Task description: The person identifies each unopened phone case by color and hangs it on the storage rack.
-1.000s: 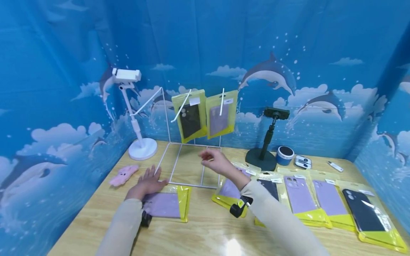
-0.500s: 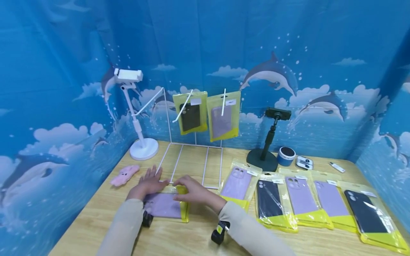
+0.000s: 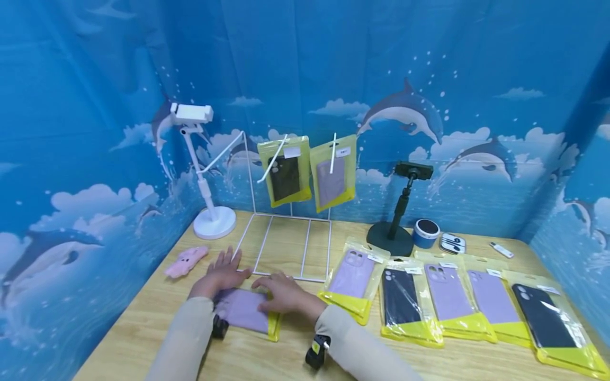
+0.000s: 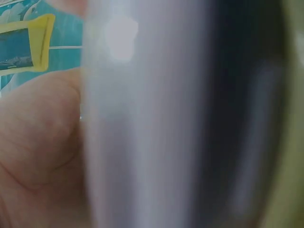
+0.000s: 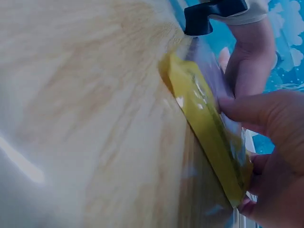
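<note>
A purple phone case in a clear, yellow-ended bag (image 3: pixel 243 311) lies in front of the white wire rack (image 3: pixel 330 248). My right hand (image 3: pixel 288 296) grips the bag's right end. In the right wrist view, the thumb (image 5: pixel 242 108) lies on top of the bag and the fingers curl at its far edge, with the yellow end (image 5: pixel 204 128) raised at a slant. My left hand (image 3: pixel 220 276) lies with fingers extended at the rack's front left corner, its wrist beside the bag's left end. One bagged dark case (image 3: pixel 286 179) and one bagged purple case (image 3: pixel 332 182) hang from the rack's hooks.
Several bagged phone cases (image 3: pixel 401 296) lie in a row at the right. Behind them stand a black phone stand (image 3: pixel 399 211), a blue round container (image 3: pixel 424 239) and boxed earphones (image 3: pixel 451 243). A white phone stand (image 3: pixel 214 222) and a pink plush item (image 3: pixel 186 261) are at the left.
My right hand has come down and left from the rack to the bag and now holds its right end. The bag has turned slightly, its right end nearer me. The left hand stays put.
</note>
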